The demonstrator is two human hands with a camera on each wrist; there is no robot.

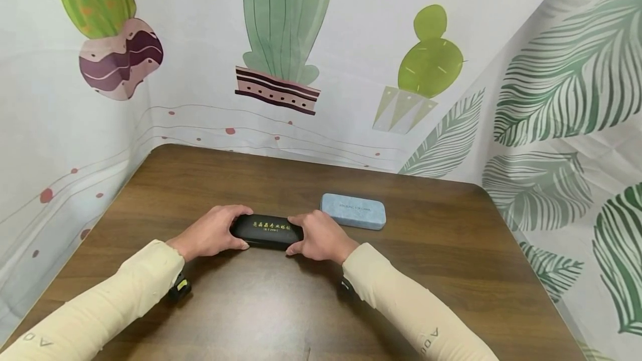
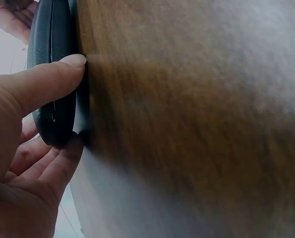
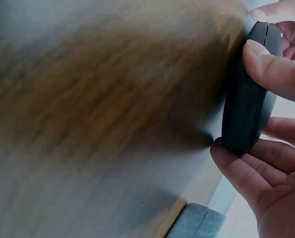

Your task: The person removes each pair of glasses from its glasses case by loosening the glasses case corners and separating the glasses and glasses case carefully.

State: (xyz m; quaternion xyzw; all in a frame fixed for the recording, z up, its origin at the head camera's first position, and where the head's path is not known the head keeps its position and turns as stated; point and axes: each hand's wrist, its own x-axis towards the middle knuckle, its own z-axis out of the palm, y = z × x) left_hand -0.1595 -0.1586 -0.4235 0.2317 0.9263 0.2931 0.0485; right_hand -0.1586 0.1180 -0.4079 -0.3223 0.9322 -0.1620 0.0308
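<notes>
A black glasses case [image 1: 268, 232] with gold lettering on its lid lies lengthwise between my two hands, close over the table. My left hand [image 1: 213, 232] grips its left end, thumb [image 2: 63, 74] along the near side and fingers round the end and far side. The right end is held the same way by my right hand [image 1: 323, 237], its thumb [image 3: 269, 67] on the near side. In both wrist views the seam along the case's side shows closed. Just beyond my right hand lies a light blue glasses case [image 1: 353, 211] with small print on top.
The brown wooden table [image 1: 426, 255] has rounded far corners. Behind it hangs a white cloth [image 1: 200, 71] printed with cacti and leaves, falling close along the table's far edge and sides.
</notes>
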